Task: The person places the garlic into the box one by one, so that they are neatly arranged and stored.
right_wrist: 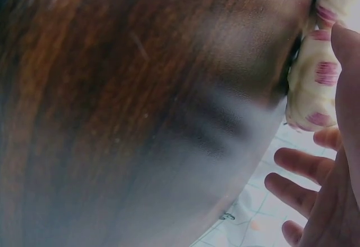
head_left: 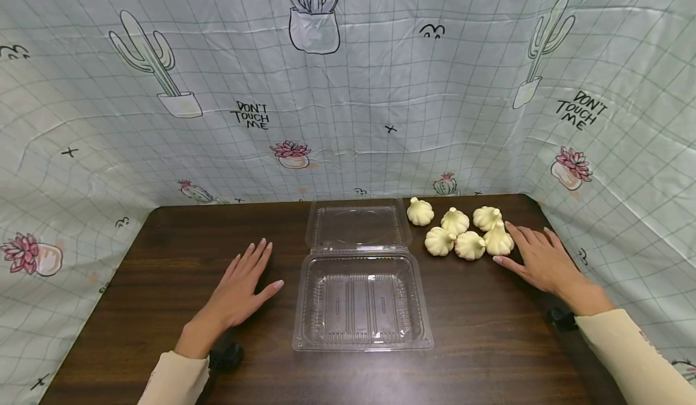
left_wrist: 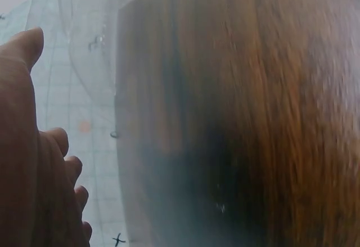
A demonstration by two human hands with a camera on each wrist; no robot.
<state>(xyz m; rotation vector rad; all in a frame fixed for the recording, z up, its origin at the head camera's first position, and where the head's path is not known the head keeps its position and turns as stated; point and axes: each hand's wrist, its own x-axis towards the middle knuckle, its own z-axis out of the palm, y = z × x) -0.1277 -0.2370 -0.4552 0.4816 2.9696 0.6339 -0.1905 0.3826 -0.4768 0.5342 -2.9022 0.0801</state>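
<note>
A clear plastic clamshell container [head_left: 362, 344] lies unfolded mid-table, its lid [head_left: 359, 245] laid back toward the wall. Several pale garlic bulbs [head_left: 469, 245] cluster to the right of the lid. My right hand [head_left: 544, 265] is beside the rightmost garlic bulb [head_left: 498, 240], thumb and index finger spread near it, holding nothing. In the right wrist view that garlic bulb [right_wrist: 315, 84] shows purple-pink streaks, and the thumb partly covers it. Left of the container, my left hand [head_left: 232, 296] has its fingers extended and grips nothing; the left wrist view shows its thumb [left_wrist: 31, 44] apart from the fingers.
A dark wooden table [head_left: 179, 248] carries everything. White grid-patterned cloth [head_left: 348, 97] printed with cacti hangs behind it and along both sides. One garlic bulb [head_left: 420, 211] stands slightly apart, close to the lid's right edge.
</note>
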